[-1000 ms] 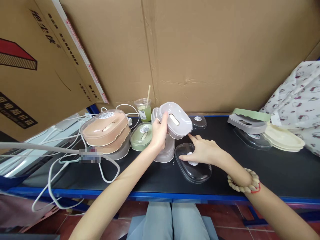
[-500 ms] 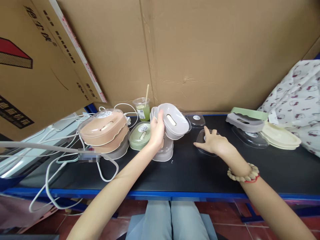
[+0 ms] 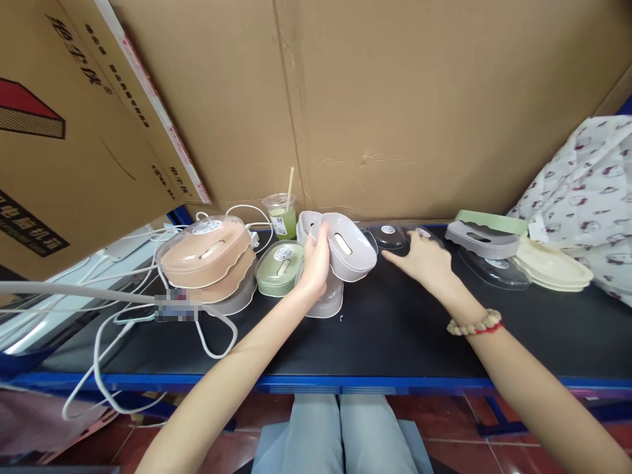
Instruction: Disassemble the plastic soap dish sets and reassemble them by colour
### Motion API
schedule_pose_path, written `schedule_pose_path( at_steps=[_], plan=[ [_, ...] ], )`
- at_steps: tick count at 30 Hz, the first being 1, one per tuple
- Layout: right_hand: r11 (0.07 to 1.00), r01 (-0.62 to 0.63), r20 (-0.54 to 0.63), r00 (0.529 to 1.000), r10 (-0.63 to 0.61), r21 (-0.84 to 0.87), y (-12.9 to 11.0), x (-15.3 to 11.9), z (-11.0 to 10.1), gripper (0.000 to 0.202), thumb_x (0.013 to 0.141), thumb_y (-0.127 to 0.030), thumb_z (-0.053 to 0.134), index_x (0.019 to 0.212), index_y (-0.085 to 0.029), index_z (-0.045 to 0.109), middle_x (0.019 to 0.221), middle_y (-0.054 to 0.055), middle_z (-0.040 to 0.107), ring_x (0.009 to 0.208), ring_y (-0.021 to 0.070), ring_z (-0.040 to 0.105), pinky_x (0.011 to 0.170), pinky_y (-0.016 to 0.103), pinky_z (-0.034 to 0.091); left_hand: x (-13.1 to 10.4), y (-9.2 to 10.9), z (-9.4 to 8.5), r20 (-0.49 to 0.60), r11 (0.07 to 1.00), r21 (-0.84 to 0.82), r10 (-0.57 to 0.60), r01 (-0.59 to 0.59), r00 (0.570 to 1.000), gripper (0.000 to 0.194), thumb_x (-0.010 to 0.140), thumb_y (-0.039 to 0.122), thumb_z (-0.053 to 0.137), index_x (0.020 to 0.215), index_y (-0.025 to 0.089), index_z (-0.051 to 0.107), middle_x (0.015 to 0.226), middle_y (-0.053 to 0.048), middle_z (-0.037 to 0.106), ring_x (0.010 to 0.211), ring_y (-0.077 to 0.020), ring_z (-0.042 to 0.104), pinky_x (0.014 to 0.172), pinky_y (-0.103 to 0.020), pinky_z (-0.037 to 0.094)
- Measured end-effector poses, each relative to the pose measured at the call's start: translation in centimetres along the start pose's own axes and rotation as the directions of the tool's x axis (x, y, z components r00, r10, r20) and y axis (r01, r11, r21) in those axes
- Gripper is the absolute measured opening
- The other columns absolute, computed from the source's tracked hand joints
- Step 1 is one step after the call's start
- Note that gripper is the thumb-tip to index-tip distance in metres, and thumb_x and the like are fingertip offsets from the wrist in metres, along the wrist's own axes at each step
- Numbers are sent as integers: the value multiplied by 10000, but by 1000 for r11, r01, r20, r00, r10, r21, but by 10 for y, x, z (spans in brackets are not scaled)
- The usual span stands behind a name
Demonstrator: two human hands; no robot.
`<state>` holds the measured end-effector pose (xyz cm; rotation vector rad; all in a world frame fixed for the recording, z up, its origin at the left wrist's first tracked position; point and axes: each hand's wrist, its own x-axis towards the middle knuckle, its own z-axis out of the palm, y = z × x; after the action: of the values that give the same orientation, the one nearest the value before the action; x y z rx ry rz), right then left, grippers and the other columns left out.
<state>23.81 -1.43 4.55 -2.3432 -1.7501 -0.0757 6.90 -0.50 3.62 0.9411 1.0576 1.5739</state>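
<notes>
My left hand (image 3: 316, 263) grips a light grey oval box (image 3: 353, 257) with a slot in its top, raised and tilted above the table. Below and behind it are a grey lidded box (image 3: 330, 301) and another pale grey piece (image 3: 307, 224). My right hand (image 3: 424, 263) has its fingers spread at a clear oval lid (image 3: 425, 234) with a round label; its fingertips overlap the lid, and whether they grip it is not visible. Just left of that lid lies a second clear lid (image 3: 388, 237). A green lidded box (image 3: 280, 268) sits left of my left hand.
Peach boxes (image 3: 207, 253) are stacked at left beside white cables (image 3: 99, 349). A drink cup (image 3: 281, 217) stands behind. At right are a grey piece (image 3: 481, 240), a green piece (image 3: 494, 220), cream pieces (image 3: 555, 266), a clear lid (image 3: 498, 273) and patterned cloth (image 3: 587, 191). Cardboard (image 3: 365, 99) backs the table.
My right hand and the clear lid beneath it have moved away from me, toward the back of the table. The grey box in my left hand has shifted slightly lower and right.
</notes>
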Motion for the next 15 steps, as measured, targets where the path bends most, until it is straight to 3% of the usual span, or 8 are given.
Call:
schedule_pose_path(
  at_steps=[3,8,12,15],
  plan=[
    [999,-35,-161,986,38,20,11,20,9,618,881,-480,489,1345,-72,459,1319,248,524,1230,378,473,950,455,394,-2,4,2,-32,995,-52,-82,80,996,156,863,356,557,868,208,607,1011,-44,713,1083,-214,629,909,-298,494],
    [998,-58,-44,997,58,18,26,42,23,590,915,-444,425,1406,-117,429,1417,231,446,1278,408,418,945,503,381,-3,5,3,-14,993,-59,-100,99,995,158,843,350,573,880,203,617,1018,-51,713,1093,-212,622,932,-297,478],
    [997,-77,-100,992,74,-26,26,42,27,629,847,-439,556,1356,-78,481,1311,267,506,1203,412,476,940,515,376,-2,4,3,-7,994,-64,-89,88,996,152,853,325,551,896,199,622,1023,-53,712,1082,-217,627,945,-317,468],
    [990,-138,-61,988,140,39,28,42,29,565,829,-421,583,1301,-113,544,1314,263,491,1212,420,476,925,523,392,-2,4,3,16,994,-62,-85,86,996,160,848,333,561,899,198,630,1025,-54,713,1097,-225,619,950,-320,465]
  ],
)
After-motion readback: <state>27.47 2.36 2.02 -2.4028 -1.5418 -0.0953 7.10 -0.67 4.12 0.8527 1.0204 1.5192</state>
